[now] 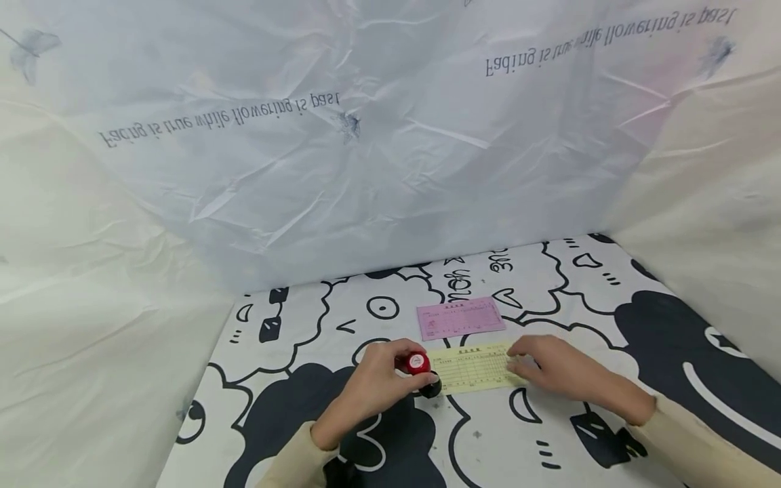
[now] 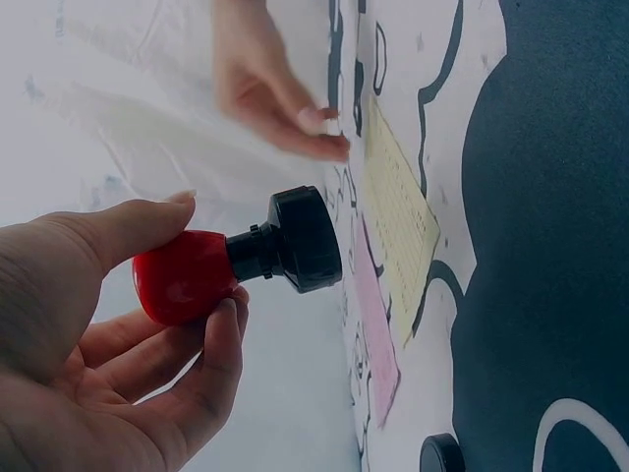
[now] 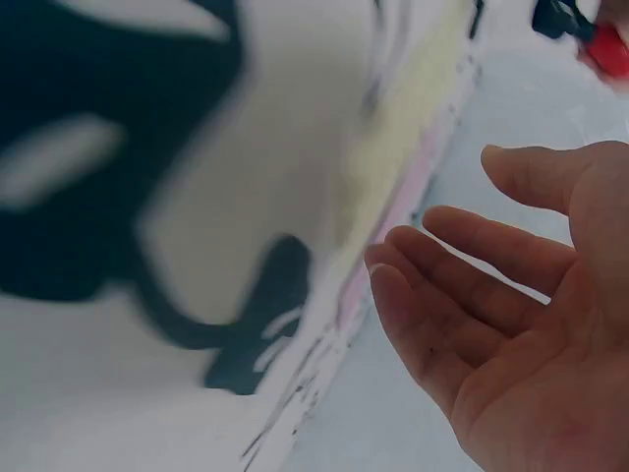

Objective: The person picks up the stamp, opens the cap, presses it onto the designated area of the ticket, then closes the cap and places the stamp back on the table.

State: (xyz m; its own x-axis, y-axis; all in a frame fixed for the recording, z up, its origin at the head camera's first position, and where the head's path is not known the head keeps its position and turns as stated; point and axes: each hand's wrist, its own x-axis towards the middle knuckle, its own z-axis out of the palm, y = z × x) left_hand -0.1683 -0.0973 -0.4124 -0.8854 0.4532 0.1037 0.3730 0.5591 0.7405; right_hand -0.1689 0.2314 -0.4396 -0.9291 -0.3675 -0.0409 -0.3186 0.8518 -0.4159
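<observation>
My left hand [image 1: 377, 377] grips the red knob of a round hand stamp [image 2: 187, 280], thumb on one side and fingers on the other. The stamp's black base points toward the table, above the left end of a yellow printed slip [image 1: 472, 369]; in the left wrist view a gap separates them. At the slip's right end is my right hand [image 1: 561, 369]. Its fingers are loosely bent with nothing between them in the right wrist view [image 3: 521, 315]. Whether its fingertips touch the paper is unclear. Beyond the yellow slip lies a pink printed slip [image 1: 460, 318].
A white cloth [image 1: 488, 434] with black cartoon drawings covers the table. A small round black piece [image 2: 442, 454] lies on it in the left wrist view. Pale plastic sheeting [image 1: 390, 169] with printed words hangs behind and at both sides.
</observation>
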